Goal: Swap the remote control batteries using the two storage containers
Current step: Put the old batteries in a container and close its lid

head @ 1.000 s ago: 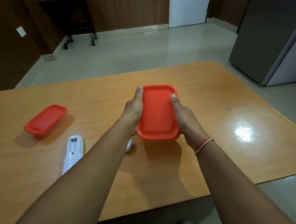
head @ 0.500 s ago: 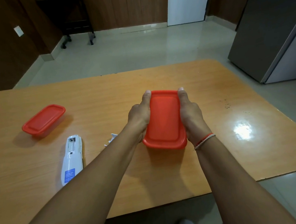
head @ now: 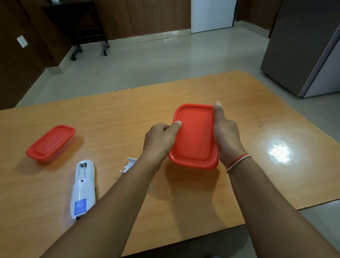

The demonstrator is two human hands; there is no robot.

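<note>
I hold a red-lidded container (head: pixel 195 135) between both hands above the middle of the wooden table (head: pixel 122 112). My left hand (head: pixel 159 139) grips its left side, thumb on the lid's edge. My right hand (head: pixel 225 131) grips its right side, thumb stretched along the rim. A second red-lidded container (head: pixel 51 143) sits closed at the left. The white remote (head: pixel 82 188) lies face down near it, its battery compartment open at the far end. The white battery cover (head: pixel 128 164) lies beside my left forearm, partly hidden.
A grey refrigerator (head: pixel 311 32) stands off the table's right side. A dark wheeled stand (head: pixel 81 27) is against the far wooden wall. Glare marks the table's right part (head: pixel 279 151). The table's near edge runs under my forearms.
The container and both hands have shifted slightly right. My left thumb has slid from the far corner down to the lid's left edge. The battery cover has come into view.
</note>
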